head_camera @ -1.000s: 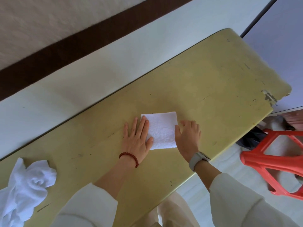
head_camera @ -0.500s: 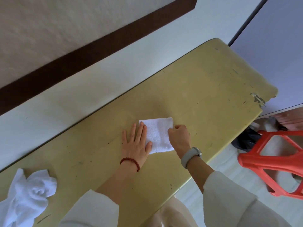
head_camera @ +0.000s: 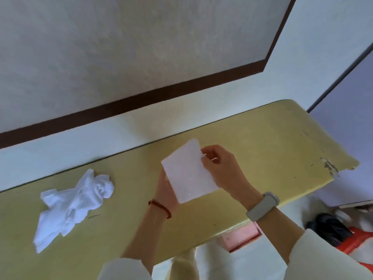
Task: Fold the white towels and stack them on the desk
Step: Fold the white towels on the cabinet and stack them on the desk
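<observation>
Both hands hold the folded white towel [head_camera: 188, 171] up above the yellow surface [head_camera: 262, 150]: the right hand [head_camera: 223, 168] pinches its right edge, the left hand [head_camera: 166, 188] grips from behind (fingers mostly hidden). A crumpled white towel [head_camera: 74, 205] lies well to the left.

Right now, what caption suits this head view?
Both hands lift a folded white towel above the yellow desk; a crumpled towel waits.
</observation>
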`<state>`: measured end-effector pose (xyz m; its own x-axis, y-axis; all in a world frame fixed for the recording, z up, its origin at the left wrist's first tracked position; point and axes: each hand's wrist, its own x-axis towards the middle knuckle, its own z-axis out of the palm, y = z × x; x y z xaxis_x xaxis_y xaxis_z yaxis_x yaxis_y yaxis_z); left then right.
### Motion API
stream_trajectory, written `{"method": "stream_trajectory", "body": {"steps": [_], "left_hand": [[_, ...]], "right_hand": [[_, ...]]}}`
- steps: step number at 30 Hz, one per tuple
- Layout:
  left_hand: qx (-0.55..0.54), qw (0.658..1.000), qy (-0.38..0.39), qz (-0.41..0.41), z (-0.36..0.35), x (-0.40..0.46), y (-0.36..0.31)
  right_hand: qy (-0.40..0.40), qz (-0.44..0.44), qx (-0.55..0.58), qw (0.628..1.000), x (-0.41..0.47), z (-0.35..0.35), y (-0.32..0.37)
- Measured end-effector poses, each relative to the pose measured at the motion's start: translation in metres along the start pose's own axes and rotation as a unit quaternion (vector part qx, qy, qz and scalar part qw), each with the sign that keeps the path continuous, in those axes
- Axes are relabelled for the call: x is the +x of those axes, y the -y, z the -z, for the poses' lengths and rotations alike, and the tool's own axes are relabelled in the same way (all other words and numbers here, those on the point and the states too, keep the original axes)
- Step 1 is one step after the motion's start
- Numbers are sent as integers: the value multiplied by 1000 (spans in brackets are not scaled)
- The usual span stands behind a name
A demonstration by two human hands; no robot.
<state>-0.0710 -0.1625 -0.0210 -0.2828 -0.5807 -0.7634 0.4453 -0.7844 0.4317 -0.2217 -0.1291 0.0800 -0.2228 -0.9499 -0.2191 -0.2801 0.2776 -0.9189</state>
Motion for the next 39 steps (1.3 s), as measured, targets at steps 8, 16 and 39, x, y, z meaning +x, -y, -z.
{"method": "stream_trajectory", "body": {"steps": [8, 16, 39], "left_hand": [[159, 907, -260, -290, 76, -166, 88], [161, 726, -595, -305, 206, -358, 236], [-205, 398, -889, -98, 503, -874, 829]], "right_hand": [[112, 33, -32, 993, -110, -41, -38], [330, 163, -118, 922, -325, -169, -47], [724, 481, -168, 465, -1160, -336, -178]]}}
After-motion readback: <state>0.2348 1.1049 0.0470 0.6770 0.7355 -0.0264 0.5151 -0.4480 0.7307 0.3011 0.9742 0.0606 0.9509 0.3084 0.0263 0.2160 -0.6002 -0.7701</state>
